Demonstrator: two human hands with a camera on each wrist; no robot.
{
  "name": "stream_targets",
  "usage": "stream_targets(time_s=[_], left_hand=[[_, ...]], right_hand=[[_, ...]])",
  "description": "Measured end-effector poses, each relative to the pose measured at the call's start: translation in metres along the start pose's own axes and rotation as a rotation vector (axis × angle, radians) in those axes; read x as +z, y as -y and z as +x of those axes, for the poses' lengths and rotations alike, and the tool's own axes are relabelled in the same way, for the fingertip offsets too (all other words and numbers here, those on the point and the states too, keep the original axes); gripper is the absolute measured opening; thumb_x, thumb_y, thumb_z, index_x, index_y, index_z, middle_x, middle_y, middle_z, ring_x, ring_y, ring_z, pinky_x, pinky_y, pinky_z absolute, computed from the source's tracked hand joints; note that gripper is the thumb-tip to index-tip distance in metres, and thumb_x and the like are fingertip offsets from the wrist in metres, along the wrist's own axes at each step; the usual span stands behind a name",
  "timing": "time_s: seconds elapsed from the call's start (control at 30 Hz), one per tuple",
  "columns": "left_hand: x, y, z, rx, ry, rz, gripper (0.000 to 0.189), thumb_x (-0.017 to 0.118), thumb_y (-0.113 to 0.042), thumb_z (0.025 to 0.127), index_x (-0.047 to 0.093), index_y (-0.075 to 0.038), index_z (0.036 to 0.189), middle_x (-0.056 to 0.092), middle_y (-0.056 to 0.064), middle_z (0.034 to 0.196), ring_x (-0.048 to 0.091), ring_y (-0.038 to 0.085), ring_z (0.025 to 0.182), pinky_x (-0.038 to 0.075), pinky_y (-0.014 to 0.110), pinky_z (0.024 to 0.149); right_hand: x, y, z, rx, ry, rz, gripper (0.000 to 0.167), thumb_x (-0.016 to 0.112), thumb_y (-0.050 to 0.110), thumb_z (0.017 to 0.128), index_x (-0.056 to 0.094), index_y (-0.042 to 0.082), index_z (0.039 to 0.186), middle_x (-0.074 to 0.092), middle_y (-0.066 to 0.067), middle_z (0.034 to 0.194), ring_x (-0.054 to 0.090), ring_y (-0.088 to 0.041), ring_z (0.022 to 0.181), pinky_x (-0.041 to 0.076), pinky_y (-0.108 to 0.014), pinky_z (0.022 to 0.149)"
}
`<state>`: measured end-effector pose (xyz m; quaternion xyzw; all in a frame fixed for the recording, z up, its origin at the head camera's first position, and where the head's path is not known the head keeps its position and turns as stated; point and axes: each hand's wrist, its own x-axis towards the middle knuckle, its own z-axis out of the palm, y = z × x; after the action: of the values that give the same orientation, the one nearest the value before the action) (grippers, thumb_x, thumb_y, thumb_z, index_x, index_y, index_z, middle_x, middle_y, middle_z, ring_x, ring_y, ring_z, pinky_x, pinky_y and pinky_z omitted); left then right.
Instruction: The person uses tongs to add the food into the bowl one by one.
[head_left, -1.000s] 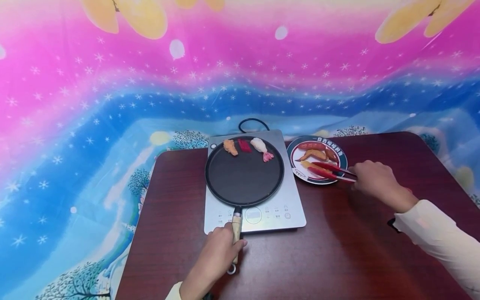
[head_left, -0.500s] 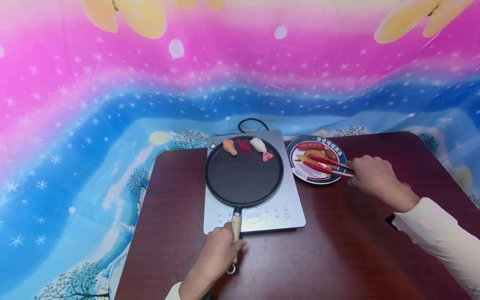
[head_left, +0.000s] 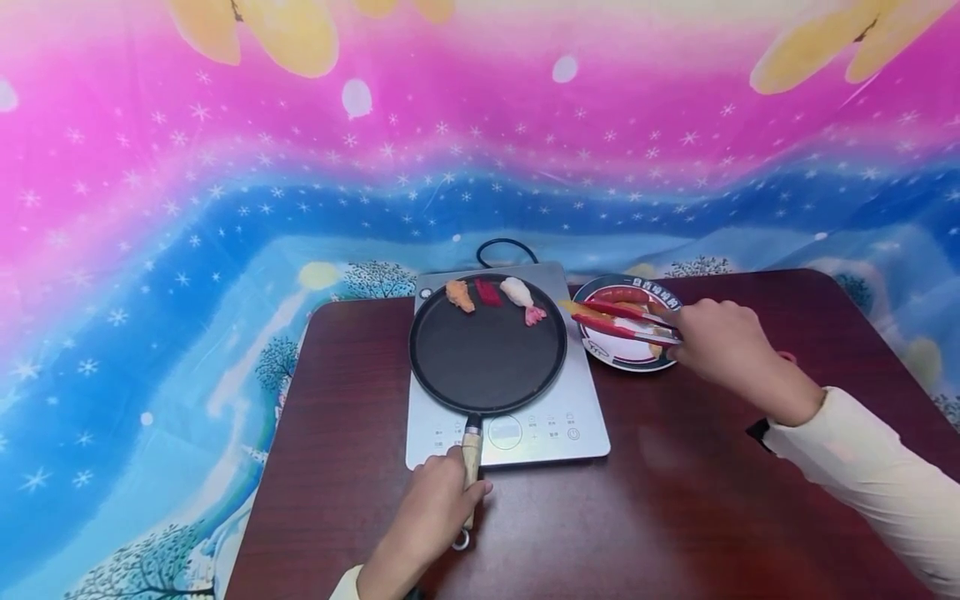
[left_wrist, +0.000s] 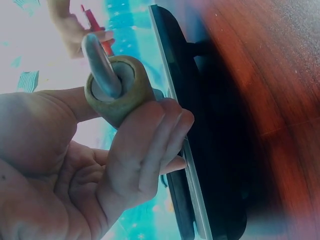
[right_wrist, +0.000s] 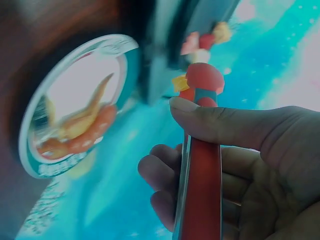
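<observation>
My left hand (head_left: 438,500) grips the wooden handle (head_left: 471,454) of a black frying pan (head_left: 487,358). In the left wrist view, fingers wrap the handle below its metal hanging ring (left_wrist: 102,67). My right hand (head_left: 723,346) holds red-tipped tongs (head_left: 622,322), thumb on top and fingers underneath. A yellow piece of food (head_left: 567,308) sits at their tips, between plate and pan. Along the pan's far side lie a fried-looking chunk (head_left: 460,295), a dark red slice (head_left: 487,292) and a shrimp on white rice (head_left: 517,293).
Under the pan is a silver induction cooker (head_left: 585,433) with a black cord (head_left: 506,242) behind it. To its right, partly covered by the tongs, a round plate (head_left: 626,352) bears sausage-like pieces (right_wrist: 95,130) and other food. The dark red table (head_left: 345,467) meets a patterned cloth backdrop (head_left: 225,275).
The tongs have lifted the yellow piece off the plate and carried it left towards the pan's right edge. My left hand stays on the handle, and the pan keeps its place.
</observation>
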<state>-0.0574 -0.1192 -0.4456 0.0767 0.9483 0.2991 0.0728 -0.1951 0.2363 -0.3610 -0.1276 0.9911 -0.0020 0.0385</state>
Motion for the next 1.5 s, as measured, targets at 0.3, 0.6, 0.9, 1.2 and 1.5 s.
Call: stream_targets(time_s=[0.3, 0.6, 0.9, 1.2, 1.5], left_hand=[[0.000, -0.001, 0.000, -0.010, 0.007, -0.004, 0.032, 0.084, -0.023, 0.085, 0.062, 0.000, 0.092, 0.055, 0.000, 0.062, 0.052, 0.009, 0.051, 0.042, 0.023, 0.046], [0.000, 0.000, 0.000, -0.005, 0.005, 0.008, 0.032, 0.084, -0.022, 0.085, 0.062, 0.000, 0.090, 0.055, 0.001, 0.062, 0.051, 0.010, 0.051, 0.041, 0.024, 0.046], [0.000, 0.001, 0.000, 0.007, 0.004, -0.004, 0.031, 0.083, -0.022, 0.086, 0.060, -0.001, 0.090, 0.055, 0.001, 0.063, 0.050, 0.009, 0.049, 0.041, 0.023, 0.045], [0.001, 0.001, 0.001, 0.004, -0.005, 0.021, 0.031, 0.083, -0.023, 0.085, 0.061, -0.002, 0.089, 0.056, 0.001, 0.063, 0.052, 0.010, 0.051, 0.041, 0.024, 0.047], [0.001, 0.001, 0.002, 0.004, -0.003, 0.047, 0.031, 0.083, -0.024, 0.085, 0.061, -0.003, 0.089, 0.056, 0.001, 0.063, 0.053, 0.011, 0.053, 0.042, 0.026, 0.049]], right_hand=[[-0.014, 0.054, 0.014, -0.082, 0.008, -0.039, 0.045, 0.084, 0.020, 0.081, 0.072, 0.010, 0.124, 0.073, -0.013, 0.088, 0.060, -0.031, 0.065, 0.050, -0.046, 0.052], [-0.014, 0.110, 0.039, -0.124, 0.032, -0.068, 0.033, 0.084, 0.018, 0.082, 0.075, 0.007, 0.112, 0.074, -0.015, 0.094, 0.064, -0.029, 0.077, 0.058, -0.046, 0.069], [-0.006, 0.150, 0.063, -0.161, 0.075, -0.085, 0.024, 0.078, 0.018, 0.087, 0.075, 0.005, 0.107, 0.073, -0.015, 0.096, 0.064, -0.029, 0.077, 0.059, -0.044, 0.068], [0.003, 0.176, 0.078, -0.182, 0.080, -0.123, 0.021, 0.076, 0.021, 0.091, 0.076, 0.010, 0.108, 0.076, -0.010, 0.102, 0.068, -0.028, 0.084, 0.060, -0.043, 0.075], [0.006, 0.194, 0.089, -0.174, 0.077, -0.134, 0.023, 0.074, 0.024, 0.093, 0.077, 0.011, 0.111, 0.075, -0.009, 0.102, 0.070, -0.027, 0.090, 0.062, -0.045, 0.080]])
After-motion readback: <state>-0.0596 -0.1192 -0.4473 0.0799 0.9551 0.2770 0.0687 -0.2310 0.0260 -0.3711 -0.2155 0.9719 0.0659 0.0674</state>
